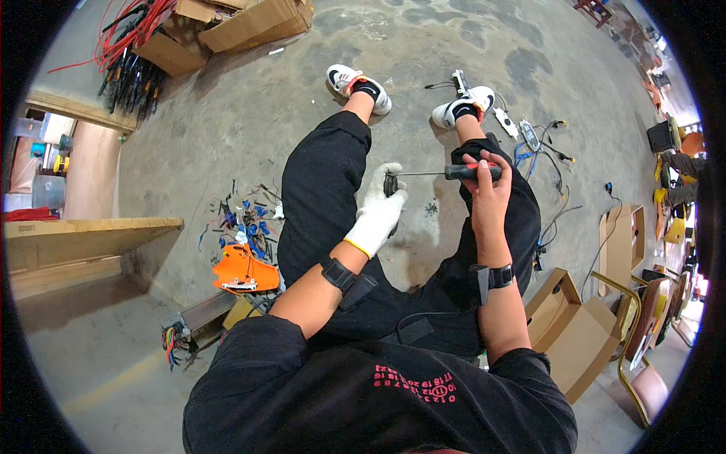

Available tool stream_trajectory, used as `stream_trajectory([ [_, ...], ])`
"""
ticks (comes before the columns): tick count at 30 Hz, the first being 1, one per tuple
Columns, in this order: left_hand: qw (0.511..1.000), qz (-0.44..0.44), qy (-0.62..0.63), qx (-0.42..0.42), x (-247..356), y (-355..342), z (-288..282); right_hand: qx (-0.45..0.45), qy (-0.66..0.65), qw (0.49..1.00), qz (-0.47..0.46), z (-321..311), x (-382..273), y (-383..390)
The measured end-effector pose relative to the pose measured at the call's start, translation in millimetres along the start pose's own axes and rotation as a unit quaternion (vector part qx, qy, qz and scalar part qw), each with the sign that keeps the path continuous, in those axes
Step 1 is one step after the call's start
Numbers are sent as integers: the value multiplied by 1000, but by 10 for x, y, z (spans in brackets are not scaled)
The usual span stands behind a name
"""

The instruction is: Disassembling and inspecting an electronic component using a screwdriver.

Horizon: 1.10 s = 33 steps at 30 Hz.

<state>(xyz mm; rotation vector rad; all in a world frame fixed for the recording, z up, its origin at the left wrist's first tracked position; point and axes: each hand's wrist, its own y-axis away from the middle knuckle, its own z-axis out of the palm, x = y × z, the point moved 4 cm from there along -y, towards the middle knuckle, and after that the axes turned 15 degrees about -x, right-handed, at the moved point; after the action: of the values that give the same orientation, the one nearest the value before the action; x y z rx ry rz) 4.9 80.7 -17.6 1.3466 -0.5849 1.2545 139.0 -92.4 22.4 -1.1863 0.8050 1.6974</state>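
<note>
A white knitted glove with a yellow cuff covers my left hand [376, 214], whose fingers are closed round a small black part [391, 186]. Much of that part is hidden by the glove, so its exact kind does not show. My right hand [488, 193] is bare and grips a screwdriver [460, 172] by its black and red handle. The screwdriver lies almost level, with its metal shaft pointing left. Its tip meets or nearly meets the black part; I cannot tell which. Both hands are over the gap between my legs.
Cable scraps [249, 227] and an orange plastic piece [243, 268] lie left of my legs. White devices with cables [529, 136] are by my right foot. Open cardboard boxes [571, 325] and chairs [643, 378] stand at right. A wooden ledge [91, 227] juts in from the left.
</note>
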Motion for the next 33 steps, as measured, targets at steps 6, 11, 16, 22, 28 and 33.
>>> stream_trajectory([
  [6, 995, 63, -76, 19, -138, -93, -84, -170, 94, 981, 12, -8, -256, -28],
  [11, 978, 110, -170, 48, -161, -88, -92, -66, 283, 938, 191, -210, -213, -51],
  [16, 976, 66, -195, 73, -201, -133, -167, -85, 210, 960, 164, -215, -132, -29],
  [22, 983, 55, -168, 48, -222, -137, -123, -136, 49, 989, 29, -120, -201, -58],
  [28, 989, 38, -140, 26, -182, -72, -45, -28, 234, 926, 294, -264, -98, -63],
  [33, 989, 28, -146, 18, -128, -41, -39, -98, 53, 994, 3, -93, -263, -25],
])
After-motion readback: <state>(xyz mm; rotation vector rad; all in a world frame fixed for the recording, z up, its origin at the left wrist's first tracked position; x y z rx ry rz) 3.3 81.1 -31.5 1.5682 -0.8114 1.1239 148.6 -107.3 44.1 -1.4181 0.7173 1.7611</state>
